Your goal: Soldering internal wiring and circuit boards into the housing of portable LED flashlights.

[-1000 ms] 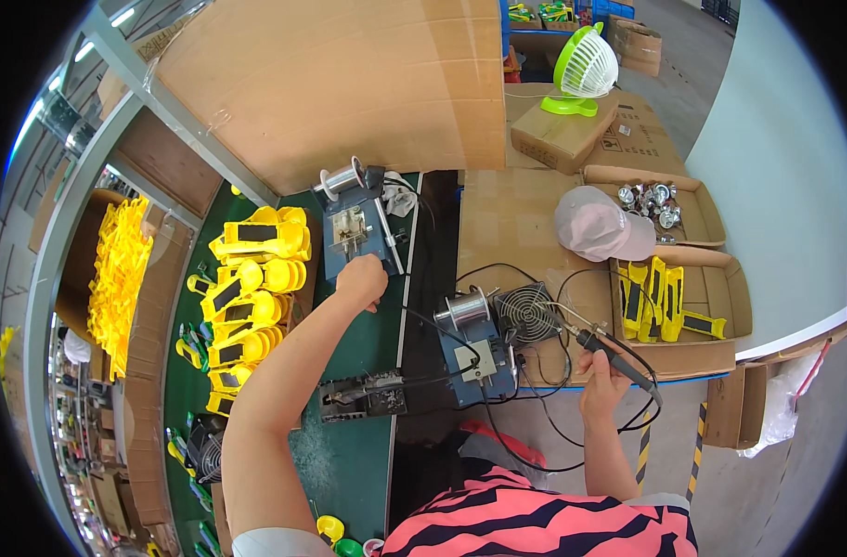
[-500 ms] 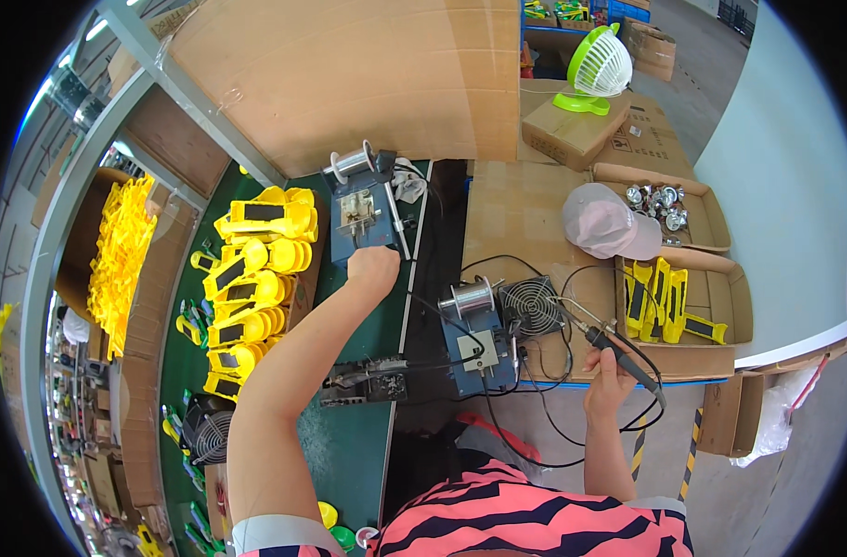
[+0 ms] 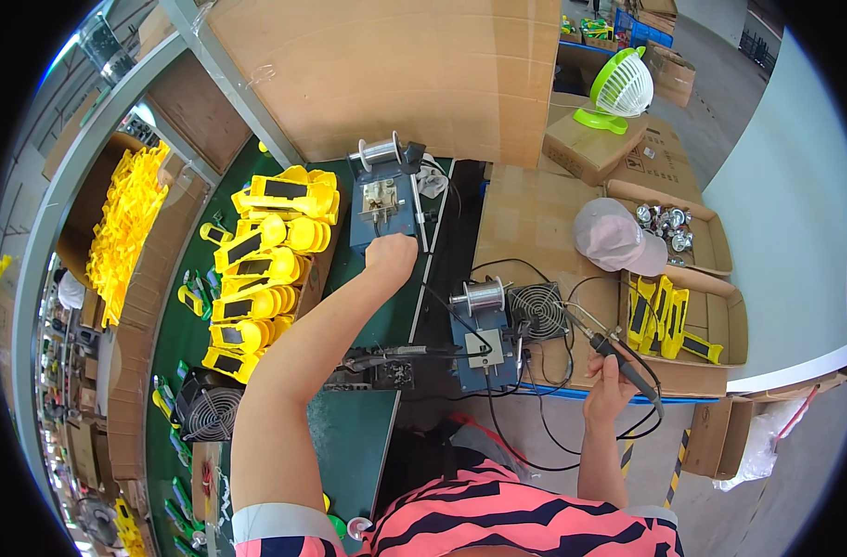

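- Left hand [image 3: 391, 255] is stretched far out over the green bench, fingers curled in, knuckles resting against the near edge of the blue soldering unit [image 3: 383, 209]; whether it pinches anything there I cannot tell.
- That blue soldering unit sits at the far end of the arm's reach, straight ahead of the hand, with a solder spool [image 3: 379, 149] on its far side.
- Right hand [image 3: 609, 376] hangs near and right, closed around a soldering iron [image 3: 618, 357].
- The iron's long axis runs diagonally: tip up and left toward the second blue unit [image 3: 486, 343] and its small fan [image 3: 537, 309], cord trailing down to the right.
- Left hand is clearly the closer one to the far unit; the right is well apart from it.
- Yellow plastic housings [image 3: 265, 255] are stacked just left of the left forearm.
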`<state>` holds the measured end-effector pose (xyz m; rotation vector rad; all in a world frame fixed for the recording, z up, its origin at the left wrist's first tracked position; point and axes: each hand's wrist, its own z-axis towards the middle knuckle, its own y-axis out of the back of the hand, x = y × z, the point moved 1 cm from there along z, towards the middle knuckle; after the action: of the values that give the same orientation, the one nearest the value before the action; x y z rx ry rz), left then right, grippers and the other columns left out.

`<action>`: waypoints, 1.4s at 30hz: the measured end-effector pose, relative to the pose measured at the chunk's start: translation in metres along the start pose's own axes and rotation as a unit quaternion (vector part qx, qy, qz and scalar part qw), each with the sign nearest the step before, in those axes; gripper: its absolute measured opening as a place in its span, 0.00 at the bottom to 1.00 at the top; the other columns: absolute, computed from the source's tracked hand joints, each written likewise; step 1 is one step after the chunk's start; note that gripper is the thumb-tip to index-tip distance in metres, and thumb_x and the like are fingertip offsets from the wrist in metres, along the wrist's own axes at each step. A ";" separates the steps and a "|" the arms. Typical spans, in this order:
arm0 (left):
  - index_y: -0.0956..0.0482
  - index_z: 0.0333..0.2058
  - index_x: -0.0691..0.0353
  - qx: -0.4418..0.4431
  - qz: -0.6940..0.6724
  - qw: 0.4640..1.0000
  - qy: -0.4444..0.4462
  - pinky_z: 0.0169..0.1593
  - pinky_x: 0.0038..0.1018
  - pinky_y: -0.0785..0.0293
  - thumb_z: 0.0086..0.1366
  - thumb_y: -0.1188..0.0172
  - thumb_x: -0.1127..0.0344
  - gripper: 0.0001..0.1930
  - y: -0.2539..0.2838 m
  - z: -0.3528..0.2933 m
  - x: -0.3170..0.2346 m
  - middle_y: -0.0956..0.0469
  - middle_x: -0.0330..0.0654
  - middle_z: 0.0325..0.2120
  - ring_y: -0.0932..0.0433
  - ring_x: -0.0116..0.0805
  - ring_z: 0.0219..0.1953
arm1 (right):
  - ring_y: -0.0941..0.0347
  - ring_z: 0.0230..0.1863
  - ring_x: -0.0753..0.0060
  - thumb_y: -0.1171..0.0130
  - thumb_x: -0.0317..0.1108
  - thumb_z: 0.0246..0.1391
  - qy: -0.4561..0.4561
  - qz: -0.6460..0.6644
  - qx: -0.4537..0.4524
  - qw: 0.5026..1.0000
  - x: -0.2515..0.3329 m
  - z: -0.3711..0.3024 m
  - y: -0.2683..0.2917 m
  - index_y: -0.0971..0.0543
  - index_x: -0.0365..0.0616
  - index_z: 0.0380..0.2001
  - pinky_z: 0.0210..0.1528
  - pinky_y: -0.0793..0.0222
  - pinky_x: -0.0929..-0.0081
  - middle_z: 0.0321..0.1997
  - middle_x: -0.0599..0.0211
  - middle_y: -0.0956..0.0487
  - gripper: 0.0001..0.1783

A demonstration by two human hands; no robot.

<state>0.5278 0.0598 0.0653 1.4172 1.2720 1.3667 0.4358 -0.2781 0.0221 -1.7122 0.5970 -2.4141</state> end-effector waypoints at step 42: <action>0.25 0.29 0.62 -0.377 -0.292 0.741 0.473 0.33 0.29 0.33 0.43 0.37 0.77 0.12 -0.079 -0.512 -0.054 0.26 0.41 0.27 0.29 0.39 0.29 | 0.29 0.46 0.64 0.36 0.29 0.36 0.050 -0.070 0.815 0.573 0.037 -0.262 -0.189 0.34 0.44 0.46 0.61 0.57 0.50 0.44 0.64 0.26 0.29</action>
<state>0.0154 -0.0306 0.0395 -0.3362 1.2913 1.8487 0.2039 -0.0525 0.0538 -0.6187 -1.4307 -1.6238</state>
